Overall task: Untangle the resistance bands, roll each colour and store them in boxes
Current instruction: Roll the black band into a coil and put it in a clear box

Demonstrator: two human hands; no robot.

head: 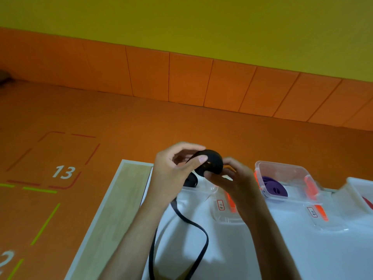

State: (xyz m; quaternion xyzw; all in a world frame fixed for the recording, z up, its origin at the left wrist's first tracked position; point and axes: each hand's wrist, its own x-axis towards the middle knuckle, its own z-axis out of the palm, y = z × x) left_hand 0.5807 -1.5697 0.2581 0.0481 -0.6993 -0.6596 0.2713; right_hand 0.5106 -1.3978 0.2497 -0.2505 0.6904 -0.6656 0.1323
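Now left hand (171, 172) and right hand (234, 180) pinch black band (213, 160); floor marking (63, 172) reads 13.

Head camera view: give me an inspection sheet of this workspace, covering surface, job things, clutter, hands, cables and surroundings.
Surface: white table top, with a wood-look strip along its left edge.
Job's things: black band partly rolled, its tail trailing over the table; purple band rolled inside a clear box with orange latches; another box at the right edge, something red in it.
Clutter: nothing seen.
Hands: left hand and right hand both grip the black roll.
Cables: nothing seen.
Surroundings: orange floor marked 13, orange panels, yellow wall.
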